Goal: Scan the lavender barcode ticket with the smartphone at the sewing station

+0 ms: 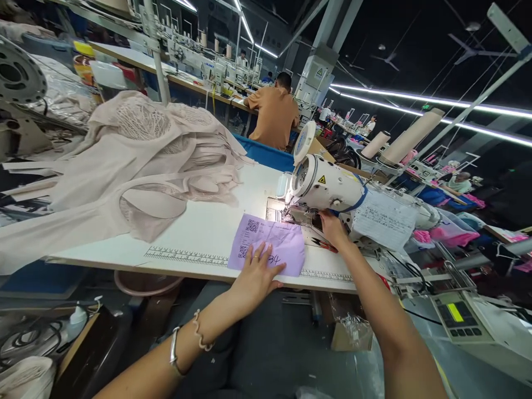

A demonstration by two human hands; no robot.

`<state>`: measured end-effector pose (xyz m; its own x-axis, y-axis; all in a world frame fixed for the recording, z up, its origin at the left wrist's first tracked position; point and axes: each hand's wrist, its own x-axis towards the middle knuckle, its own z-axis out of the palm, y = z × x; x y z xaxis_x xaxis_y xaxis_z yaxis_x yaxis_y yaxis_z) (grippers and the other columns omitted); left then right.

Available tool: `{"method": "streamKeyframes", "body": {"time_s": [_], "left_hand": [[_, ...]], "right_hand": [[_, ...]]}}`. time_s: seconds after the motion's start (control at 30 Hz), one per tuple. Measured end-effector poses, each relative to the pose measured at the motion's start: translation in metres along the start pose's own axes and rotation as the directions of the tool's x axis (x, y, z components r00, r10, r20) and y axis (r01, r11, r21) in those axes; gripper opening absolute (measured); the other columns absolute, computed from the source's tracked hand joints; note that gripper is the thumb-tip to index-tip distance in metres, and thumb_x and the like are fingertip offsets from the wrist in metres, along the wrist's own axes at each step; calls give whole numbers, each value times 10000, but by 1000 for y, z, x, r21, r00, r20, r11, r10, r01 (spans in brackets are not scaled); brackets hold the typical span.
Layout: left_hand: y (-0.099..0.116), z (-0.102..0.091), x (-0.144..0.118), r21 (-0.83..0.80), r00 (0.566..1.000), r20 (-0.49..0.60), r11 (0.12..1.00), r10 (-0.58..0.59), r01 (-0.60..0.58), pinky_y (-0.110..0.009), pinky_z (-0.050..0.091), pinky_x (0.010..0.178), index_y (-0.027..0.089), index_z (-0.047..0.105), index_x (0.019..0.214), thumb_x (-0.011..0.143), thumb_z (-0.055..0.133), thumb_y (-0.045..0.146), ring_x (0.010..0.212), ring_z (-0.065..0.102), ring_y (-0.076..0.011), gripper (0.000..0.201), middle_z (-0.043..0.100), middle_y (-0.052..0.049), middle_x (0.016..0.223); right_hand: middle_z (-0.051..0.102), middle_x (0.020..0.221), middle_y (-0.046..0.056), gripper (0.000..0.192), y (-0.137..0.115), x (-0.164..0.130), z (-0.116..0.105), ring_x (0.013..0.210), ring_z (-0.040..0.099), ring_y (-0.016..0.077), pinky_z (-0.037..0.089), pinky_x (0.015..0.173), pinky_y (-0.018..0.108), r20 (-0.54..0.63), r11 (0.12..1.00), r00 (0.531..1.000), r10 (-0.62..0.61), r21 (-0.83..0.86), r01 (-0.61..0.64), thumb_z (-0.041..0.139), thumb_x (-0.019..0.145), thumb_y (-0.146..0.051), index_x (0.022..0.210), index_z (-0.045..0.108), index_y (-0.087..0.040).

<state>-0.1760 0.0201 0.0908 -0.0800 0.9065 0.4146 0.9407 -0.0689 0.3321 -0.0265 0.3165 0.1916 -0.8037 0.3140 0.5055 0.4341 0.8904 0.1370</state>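
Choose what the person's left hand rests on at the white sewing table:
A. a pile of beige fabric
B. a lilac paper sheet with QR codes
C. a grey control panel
B: the left hand lies flat on the lilac paper sheet with QR codes, at the table's near edge.

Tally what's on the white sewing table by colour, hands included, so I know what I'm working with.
Purple: 1, the paper slip with QR codes, under the left hand.
Beige: 1 heap, the fabric pile; pieces in it cannot be counted.
White: 1, the sewing machine, with the right hand at its base.
Hands: 2.
Total: 5.
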Motion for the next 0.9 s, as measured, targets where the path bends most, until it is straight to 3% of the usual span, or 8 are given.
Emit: {"method": "streamKeyframes", "body": {"time_s": [0.1, 0.2, 0.3, 0.4, 0.53, 0.73, 0.9], "left_hand": [[-3, 6, -1, 1, 999, -42, 1000, 17, -17, -732, 292, 1154, 303, 658, 1354, 943, 662, 432, 1456, 390, -438, 431, 469, -199, 1534], [-3, 6, -1, 24, 998, -52, 999, 28, -27, -733, 299, 1149, 294, 659, 1356, 951, 648, 433, 1454, 391, -442, 429, 470, -209, 1530], [-1, 2, -1, 46, 999, -33, 999, 23, -21, -730, 312, 1143, 286, 659, 1359, 947, 657, 417, 1451, 397, -454, 433, 472, -231, 1522], [1, -2, 0, 63, 1000, -3, 998, 9, -9, -722, 324, 1143, 292, 660, 1358, 937, 678, 386, 1451, 403, -452, 431, 472, -234, 1524], [2, -4, 0, 68, 1000, 9, 998, 13, -14, -722, 330, 1141, 294, 657, 1362, 938, 682, 356, 1451, 404, -450, 429, 467, -229, 1530], [1, -1, -1, 43, 1000, -28, 999, 10, -9, -721, 320, 1146, 289, 667, 1353, 936, 685, 355, 1446, 408, -456, 423, 479, -235, 1518], [4, 0, 1, 16, 1000, -28, 1000, 2, -1, -736, 301, 1145, 304, 661, 1357, 938, 681, 364, 1450, 401, -453, 423, 472, -222, 1528]], "right_hand": [[673, 1298, 151, 345, 0, -44, -30, 1190, 655, 266, 558, 1031, 481, -81, 1000, 997, 18, 14, -17, 356, 1017, -169, 1143, 677, -176], [690, 1268, 121, 350, -12, -91, -49, 1179, 661, 239, 549, 1046, 454, -126, 999, 992, 16, 35, -11, 338, 1010, -158, 1127, 666, -195], [715, 1173, 89, 317, -25, -127, -52, 1128, 671, 218, 561, 1004, 412, -126, 995, 991, 51, 86, -40, 363, 1011, -168, 1107, 661, -217], [723, 1068, 80, 288, -27, -145, -46, 1038, 681, 223, 578, 928, 399, -113, 992, 989, 96, 95, -85, 392, 980, -161, 1058, 664, -217], [721, 964, 88, 271, -13, -148, -37, 976, 662, 252, 559, 927, 448, -104, 990, 986, 133, 60, -128, 412, 926, -152, 943, 677, -210], [696, 996, 117, 261, -4, -141, -36, 1029, 611, 285, 510, 954, 490, -81, 970, 967, 242, -15, -244, 419, 884, -140, 846, 666, -216], [658, 1116, 174, 297, -9, -87, -20, 1092, 605, 298, 482, 1018, 490, -35, 912, 916, 399, -93, -400, 383, 977, -248, 1035, 660, -156]]}}
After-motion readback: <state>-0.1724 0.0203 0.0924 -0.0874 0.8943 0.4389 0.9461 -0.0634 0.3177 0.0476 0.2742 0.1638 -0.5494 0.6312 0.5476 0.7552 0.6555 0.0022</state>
